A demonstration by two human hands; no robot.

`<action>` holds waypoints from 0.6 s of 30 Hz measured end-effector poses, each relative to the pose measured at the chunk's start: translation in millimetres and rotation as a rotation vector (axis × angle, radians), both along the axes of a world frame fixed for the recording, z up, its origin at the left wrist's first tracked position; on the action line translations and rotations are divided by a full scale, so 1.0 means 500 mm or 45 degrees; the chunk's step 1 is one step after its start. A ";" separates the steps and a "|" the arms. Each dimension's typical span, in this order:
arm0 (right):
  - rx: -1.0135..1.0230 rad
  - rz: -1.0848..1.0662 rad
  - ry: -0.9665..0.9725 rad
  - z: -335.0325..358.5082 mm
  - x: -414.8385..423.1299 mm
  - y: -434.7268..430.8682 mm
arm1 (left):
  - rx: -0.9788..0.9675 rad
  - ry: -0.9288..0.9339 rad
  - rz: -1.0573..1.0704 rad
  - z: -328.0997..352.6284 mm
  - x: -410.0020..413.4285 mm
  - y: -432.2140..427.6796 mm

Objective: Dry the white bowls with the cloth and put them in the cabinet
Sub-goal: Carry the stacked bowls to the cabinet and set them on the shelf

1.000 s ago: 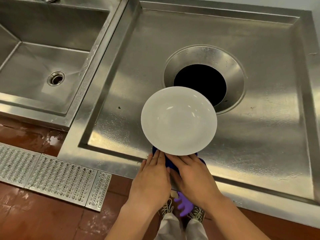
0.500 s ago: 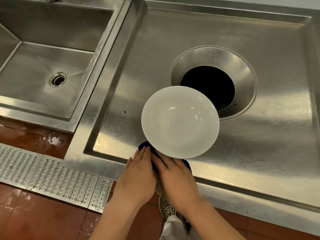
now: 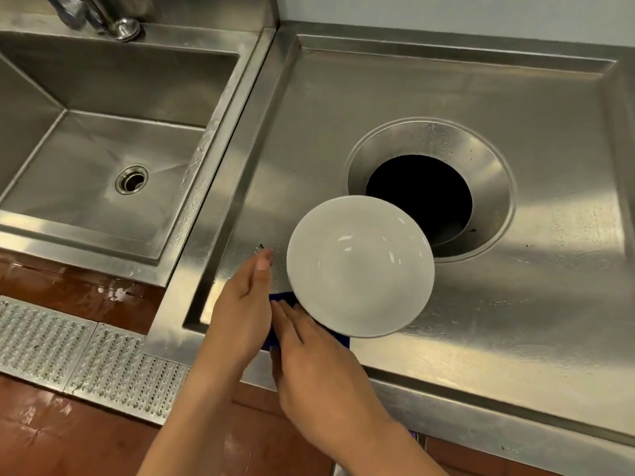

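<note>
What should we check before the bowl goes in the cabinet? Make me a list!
1. White bowl supported: ok, right hand reaches under it with the blue cloth.
2. Left hand gripping: not ok, open beside the rim.
3. Inside dry: cannot tell, only shiny glints.
4. Underside dry: cannot tell, hidden.
5. Cabinet in sight: not ok, none in view.

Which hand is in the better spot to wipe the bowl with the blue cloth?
Probably the right hand: its fingers lie on the blue cloth under the white bowl. The left hand stands beside the bowl, fingers straight.
</note>
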State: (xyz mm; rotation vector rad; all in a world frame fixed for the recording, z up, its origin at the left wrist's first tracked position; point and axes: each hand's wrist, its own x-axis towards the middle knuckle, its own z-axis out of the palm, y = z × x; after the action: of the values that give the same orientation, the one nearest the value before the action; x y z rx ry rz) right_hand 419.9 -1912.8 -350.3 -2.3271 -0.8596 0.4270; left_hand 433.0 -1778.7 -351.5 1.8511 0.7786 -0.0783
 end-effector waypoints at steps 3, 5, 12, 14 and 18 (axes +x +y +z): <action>0.324 -0.209 -0.044 0.038 0.046 -0.045 | -0.157 -0.084 -0.019 0.010 0.030 -0.030; 0.514 -0.409 -0.135 0.031 0.102 -0.093 | -0.232 -0.112 0.026 -0.003 0.047 -0.052; 0.814 -1.071 0.770 -0.104 0.255 -0.220 | -0.788 0.044 0.637 -0.055 0.088 -0.089; 0.931 -1.073 1.092 -0.126 0.256 -0.216 | -0.899 0.009 0.636 -0.061 0.088 -0.082; 1.225 -1.043 1.407 -0.140 0.243 -0.199 | -0.908 -0.002 0.599 -0.063 0.094 -0.080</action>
State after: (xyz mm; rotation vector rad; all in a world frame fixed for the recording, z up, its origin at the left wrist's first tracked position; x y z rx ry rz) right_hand 541.2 -2012.3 -420.3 -1.0636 0.3947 0.6197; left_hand 480.2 -1818.7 -382.8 0.9726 1.0066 -0.0441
